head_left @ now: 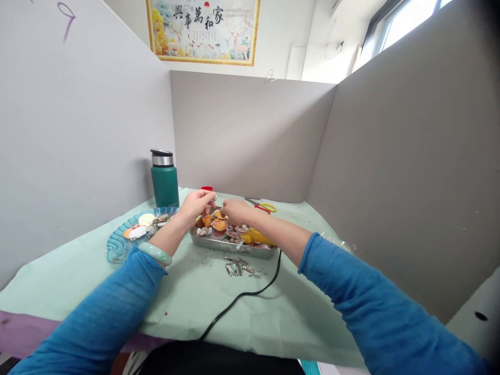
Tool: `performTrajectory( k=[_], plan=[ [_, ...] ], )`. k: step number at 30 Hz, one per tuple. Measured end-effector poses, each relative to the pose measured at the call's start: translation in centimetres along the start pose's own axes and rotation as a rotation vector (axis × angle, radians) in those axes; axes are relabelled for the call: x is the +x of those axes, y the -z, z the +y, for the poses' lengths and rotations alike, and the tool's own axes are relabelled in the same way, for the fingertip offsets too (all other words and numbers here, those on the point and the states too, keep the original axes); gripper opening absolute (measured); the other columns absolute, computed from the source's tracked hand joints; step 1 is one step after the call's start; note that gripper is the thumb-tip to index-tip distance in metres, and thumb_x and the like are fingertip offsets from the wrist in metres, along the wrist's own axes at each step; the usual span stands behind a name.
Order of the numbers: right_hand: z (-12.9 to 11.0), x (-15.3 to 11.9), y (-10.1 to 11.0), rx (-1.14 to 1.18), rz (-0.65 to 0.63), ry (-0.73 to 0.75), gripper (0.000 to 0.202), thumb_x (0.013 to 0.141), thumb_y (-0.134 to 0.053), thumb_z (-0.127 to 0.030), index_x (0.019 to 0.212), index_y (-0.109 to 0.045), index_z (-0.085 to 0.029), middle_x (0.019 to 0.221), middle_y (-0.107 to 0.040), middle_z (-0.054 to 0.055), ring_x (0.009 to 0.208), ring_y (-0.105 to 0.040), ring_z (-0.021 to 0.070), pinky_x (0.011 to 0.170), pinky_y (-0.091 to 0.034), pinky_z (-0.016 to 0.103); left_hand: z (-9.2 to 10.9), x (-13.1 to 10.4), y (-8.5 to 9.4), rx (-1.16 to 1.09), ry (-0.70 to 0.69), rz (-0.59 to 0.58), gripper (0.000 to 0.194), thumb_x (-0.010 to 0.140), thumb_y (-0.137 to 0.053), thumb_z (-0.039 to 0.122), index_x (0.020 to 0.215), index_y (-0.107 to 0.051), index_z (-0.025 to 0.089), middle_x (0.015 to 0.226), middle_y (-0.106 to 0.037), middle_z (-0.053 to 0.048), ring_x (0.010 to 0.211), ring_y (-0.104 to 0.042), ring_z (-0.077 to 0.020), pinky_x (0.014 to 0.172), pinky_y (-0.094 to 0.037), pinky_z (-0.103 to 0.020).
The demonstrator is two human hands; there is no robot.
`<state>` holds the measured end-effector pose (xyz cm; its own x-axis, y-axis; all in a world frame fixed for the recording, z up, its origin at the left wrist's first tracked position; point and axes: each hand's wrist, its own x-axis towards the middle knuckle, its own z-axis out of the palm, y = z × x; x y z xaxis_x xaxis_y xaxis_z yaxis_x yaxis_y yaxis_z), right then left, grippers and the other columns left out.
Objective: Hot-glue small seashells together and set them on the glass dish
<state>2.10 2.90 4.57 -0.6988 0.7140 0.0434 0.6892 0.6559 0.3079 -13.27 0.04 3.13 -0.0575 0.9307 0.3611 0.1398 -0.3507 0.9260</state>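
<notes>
My left hand (198, 204) is above the left back part of a metal tray (234, 248), its fingers pinched on a small pale piece (214, 198). Close to its right, my right hand (234, 211) reaches down at the tray's back edge with fingers closed; what they hold, if anything, is hidden. Orange and white shells (220, 225) fill the tray's left and middle. A yellow tool (258, 237) with a metal tip lies across its right side, partly under my right forearm, and a black cord (242, 295) runs from there toward me.
Left of the tray, a blue shell-shaped dish (116, 245) holds shells and small bits. Behind it stands a green bottle (164, 185). Small metal clips (240, 267) lie before the tray. Scissors (265, 207) and a red cap (207, 188) lie at the back. Grey partitions enclose three sides.
</notes>
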Motion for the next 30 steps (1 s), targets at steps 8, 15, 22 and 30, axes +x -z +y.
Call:
performTrajectory(
  k=[8,15,22,30],
  plan=[
    [-2.9,-0.7,1.2,0.300,-0.332,0.267,0.032,0.073,-0.055,-0.019,0.103,-0.065,-0.025,0.103,-0.067,0.000,0.084,-0.061,0.0176,0.064,-0.042,0.024,-0.5,0.4,0.3,0.001,-0.001,-0.002,0.020,0.072,-0.061,0.034,0.076,-0.059,0.015,0.062,-0.061,-0.001,0.037,-0.041,-0.0050,0.036,-0.030,-0.018],
    [-4.1,-0.6,0.9,0.110,-0.309,0.025,0.022,0.073,-0.056,-0.016,0.092,-0.066,-0.020,0.093,-0.068,0.007,0.083,-0.062,0.0250,0.069,-0.046,0.033,0.1,0.1,0.1,-0.019,0.008,-0.007,0.020,0.072,-0.062,0.034,0.076,-0.060,0.014,0.061,-0.061,-0.001,0.037,-0.041,-0.0047,0.035,-0.030,-0.018],
    [-3.9,0.4,0.0,0.235,-0.307,0.141,0.026,0.074,-0.056,-0.016,0.097,-0.067,-0.023,0.102,-0.068,0.003,0.084,-0.062,0.0180,0.071,-0.045,0.026,0.3,0.0,-0.1,-0.011,0.012,0.000,0.021,0.073,-0.062,0.033,0.075,-0.059,0.013,0.061,-0.060,-0.001,0.037,-0.041,-0.0042,0.035,-0.029,-0.017],
    [-3.2,0.7,-0.6,0.277,-0.275,0.143,0.026,0.076,-0.055,-0.025,0.100,-0.065,-0.024,0.105,-0.067,0.002,0.089,-0.062,0.0202,0.069,-0.047,0.028,0.1,0.1,0.0,-0.007,0.009,-0.007,0.022,0.073,-0.062,0.034,0.076,-0.060,0.013,0.061,-0.060,0.000,0.037,-0.041,-0.0042,0.035,-0.029,-0.018]
  ],
)
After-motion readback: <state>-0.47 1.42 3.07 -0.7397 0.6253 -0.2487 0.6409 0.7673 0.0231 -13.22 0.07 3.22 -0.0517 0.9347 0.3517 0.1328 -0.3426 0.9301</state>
